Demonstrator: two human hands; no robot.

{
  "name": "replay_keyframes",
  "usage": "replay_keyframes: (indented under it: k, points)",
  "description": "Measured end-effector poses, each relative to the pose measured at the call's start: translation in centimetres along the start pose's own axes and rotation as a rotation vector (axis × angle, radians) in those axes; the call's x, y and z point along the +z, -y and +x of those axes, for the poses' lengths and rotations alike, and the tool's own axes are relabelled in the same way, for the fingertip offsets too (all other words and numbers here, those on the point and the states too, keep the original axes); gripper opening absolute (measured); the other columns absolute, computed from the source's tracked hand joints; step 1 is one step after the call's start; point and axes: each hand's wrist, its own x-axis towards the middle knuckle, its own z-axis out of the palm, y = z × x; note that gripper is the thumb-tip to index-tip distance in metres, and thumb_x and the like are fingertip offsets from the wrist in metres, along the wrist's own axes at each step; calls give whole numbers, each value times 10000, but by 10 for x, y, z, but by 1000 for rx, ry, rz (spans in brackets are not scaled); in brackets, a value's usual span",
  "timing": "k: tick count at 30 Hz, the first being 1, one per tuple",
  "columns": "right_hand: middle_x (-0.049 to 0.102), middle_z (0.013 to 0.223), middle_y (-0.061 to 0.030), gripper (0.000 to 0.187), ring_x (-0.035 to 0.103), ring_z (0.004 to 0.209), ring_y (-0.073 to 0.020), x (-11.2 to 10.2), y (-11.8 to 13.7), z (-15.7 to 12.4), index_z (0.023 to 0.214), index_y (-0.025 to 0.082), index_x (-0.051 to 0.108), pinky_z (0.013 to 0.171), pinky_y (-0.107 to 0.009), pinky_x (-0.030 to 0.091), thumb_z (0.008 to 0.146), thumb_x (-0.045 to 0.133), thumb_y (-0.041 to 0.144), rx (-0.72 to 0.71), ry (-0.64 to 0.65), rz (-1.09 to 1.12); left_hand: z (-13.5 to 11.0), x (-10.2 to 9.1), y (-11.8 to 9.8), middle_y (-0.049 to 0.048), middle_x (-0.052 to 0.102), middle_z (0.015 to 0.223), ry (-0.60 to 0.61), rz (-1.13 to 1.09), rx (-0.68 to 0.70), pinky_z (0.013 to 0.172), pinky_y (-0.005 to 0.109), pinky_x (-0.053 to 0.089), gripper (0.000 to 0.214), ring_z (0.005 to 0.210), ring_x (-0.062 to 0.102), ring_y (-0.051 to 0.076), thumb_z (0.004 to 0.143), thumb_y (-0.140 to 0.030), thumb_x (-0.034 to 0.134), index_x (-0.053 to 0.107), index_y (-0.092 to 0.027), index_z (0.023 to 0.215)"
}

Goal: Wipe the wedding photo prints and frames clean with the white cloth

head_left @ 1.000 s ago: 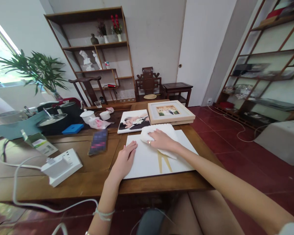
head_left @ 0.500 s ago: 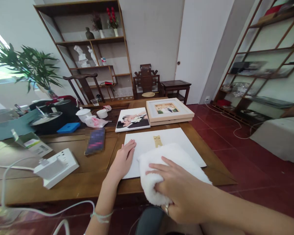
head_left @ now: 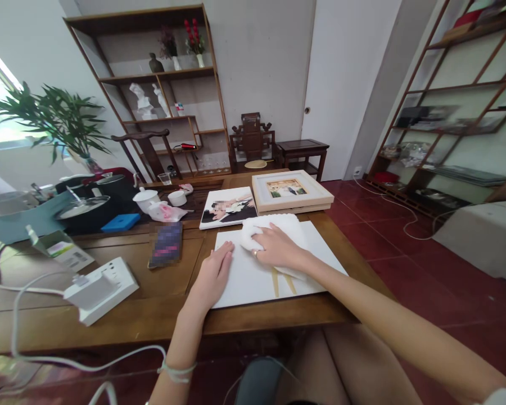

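A white board lies flat near the table's front edge, and tan strips of a figure on it show below the cloth. My right hand grips a fluffy white cloth and presses it on the board's far part; the cloth hides the figure's upper portion. Flat on the board's left edge rests my left hand, its fingers stretched out and holding nothing.
Beyond the board lie a photo panel and a framed picture. To the left are a power strip with a cable, a dark patterned pouch-like item, a blue block and a black pot.
My right hand has pushed the cloth away from me, from the board's near edge to its far part. The figure's lower strips now show. My left hand has stayed in place.
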Motion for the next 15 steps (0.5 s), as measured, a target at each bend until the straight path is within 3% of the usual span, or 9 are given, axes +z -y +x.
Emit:
replay_keyframes:
  k: [3, 9, 12, 15]
  points:
    - [598, 1208, -169, 316, 327, 1310, -302, 5, 18, -6, 1029, 128, 632, 1064, -563, 141, 779, 456, 208, -73, 12, 0, 0, -1, -2, 120, 516, 1345, -79, -47, 61, 1092, 393, 304, 447, 1279, 439, 210, 927, -347, 303, 559, -120, 1214]
    - [658, 1083, -138, 172, 417, 1251, -246, 1, 49, -45, 860, 171, 658, 1082, -494, 147, 752, 529, 208, -437, 85, 39, -1, -2, -3, 125, 508, 1354, -144, -96, 72, 1093, 359, 306, 490, 1285, 431, 200, 940, -371, 270, 523, -89, 1251]
    - [644, 1119, -138, 161, 395, 1270, -230, -9, 48, -62, 861, 171, 655, 1098, -446, 132, 734, 564, 210, -472, 151, 87, -2, -2, -2, 121, 577, 1282, -106, -90, 19, 1046, 358, 374, 517, 1216, 509, 212, 941, -400, 246, 569, -95, 1204]
    - [686, 983, -99, 117, 545, 1101, -244, -19, 37, -70, 802, 180, 646, 1083, -418, 195, 743, 548, 207, -396, 222, 132, -2, -2, -3, 110, 617, 1230, -54, -55, -24, 1019, 378, 403, 497, 1171, 549, 225, 933, -398, 271, 607, -111, 1160]
